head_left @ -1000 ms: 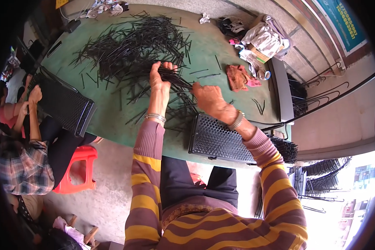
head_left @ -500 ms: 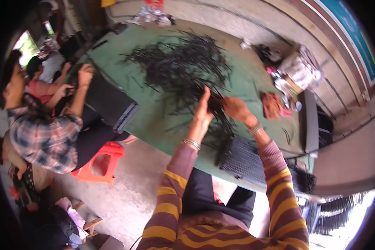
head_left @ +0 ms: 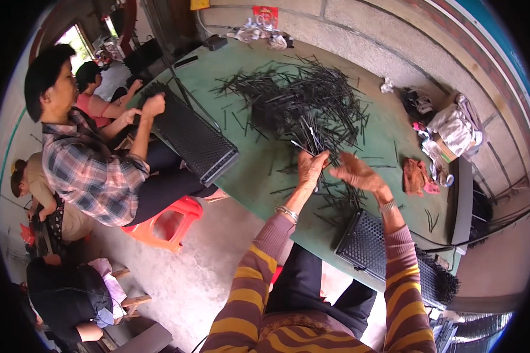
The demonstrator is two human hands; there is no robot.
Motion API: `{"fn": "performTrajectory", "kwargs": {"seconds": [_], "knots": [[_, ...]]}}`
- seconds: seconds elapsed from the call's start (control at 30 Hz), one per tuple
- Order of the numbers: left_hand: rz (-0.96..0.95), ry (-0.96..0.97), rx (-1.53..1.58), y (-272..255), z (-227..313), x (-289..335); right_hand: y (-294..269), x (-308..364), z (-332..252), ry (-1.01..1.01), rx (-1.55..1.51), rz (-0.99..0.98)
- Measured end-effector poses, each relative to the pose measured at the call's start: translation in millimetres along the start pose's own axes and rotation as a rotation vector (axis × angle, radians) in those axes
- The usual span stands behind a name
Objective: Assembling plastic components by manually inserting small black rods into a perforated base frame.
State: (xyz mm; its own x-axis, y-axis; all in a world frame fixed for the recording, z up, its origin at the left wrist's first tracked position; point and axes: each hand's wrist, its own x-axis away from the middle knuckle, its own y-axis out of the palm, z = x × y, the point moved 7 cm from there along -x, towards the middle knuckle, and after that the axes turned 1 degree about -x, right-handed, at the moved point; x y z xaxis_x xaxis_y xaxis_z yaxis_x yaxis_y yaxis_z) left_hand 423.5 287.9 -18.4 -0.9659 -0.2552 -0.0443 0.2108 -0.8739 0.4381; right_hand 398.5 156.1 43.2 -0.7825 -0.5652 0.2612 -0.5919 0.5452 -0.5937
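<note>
We are at the gathering step: our left hand [head_left: 310, 167] is closed round a small bunch of thin black sticks [head_left: 312, 140], held upright so the tips fan out above the fingers, while our right hand [head_left: 354, 173] hovers just beside it with the fingers spread and holding nothing that we can make out. Both hands work over the near edge of the green oval worktop [head_left: 259, 170], and the bunch sits between them and the big loose heap of black sticks [head_left: 303, 100] that covers the middle of the worktop. A few stray sticks lie scattered under our wrists, and a black perforated mesh panel [head_left: 371, 241] leans at the worktop's near edge against our lap, just below the right forearm. We judge the bunch only partly made up, since the heap is large and the sticks in the fist are few and uneven at the top. The next move, as we read it, calls for the right hand to close on more sticks from the heap or to tap the held ones level, and for the left grip to hold firm enough that the thin pieces do not slide out or cross. To our left a person in a plaid shirt [head_left: 91, 170] works at another black mesh panel [head_left: 191, 135], well apart from our hands; an orange cloth [head_left: 415, 175] lies to the right.
</note>
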Motion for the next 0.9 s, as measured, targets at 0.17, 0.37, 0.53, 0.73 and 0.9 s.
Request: {"fn": "performTrajectory", "kwargs": {"seconds": [0.17, 0.37, 0.53, 0.73, 0.9], "knots": [[-0.051, 0.369, -0.395, -14, -27, 23, 40, -33, -10, -0.293, -0.754, 0.283], [-0.041, 0.141, -0.718, -5, -29, 31, 34, -20, 17, -0.006, -0.623, 0.387], [-0.142, 0.201, -0.425, -10, -9, 32, 35, -2, -38, -0.405, -0.588, 0.221], [-0.169, 0.223, -0.563, 4, -16, 61, 28, -25, 6, 0.018, -0.299, 0.564], [-0.018, 0.246, -0.632, -7, -29, 53, 20, -38, 26, 0.073, -0.468, 0.708]]}}
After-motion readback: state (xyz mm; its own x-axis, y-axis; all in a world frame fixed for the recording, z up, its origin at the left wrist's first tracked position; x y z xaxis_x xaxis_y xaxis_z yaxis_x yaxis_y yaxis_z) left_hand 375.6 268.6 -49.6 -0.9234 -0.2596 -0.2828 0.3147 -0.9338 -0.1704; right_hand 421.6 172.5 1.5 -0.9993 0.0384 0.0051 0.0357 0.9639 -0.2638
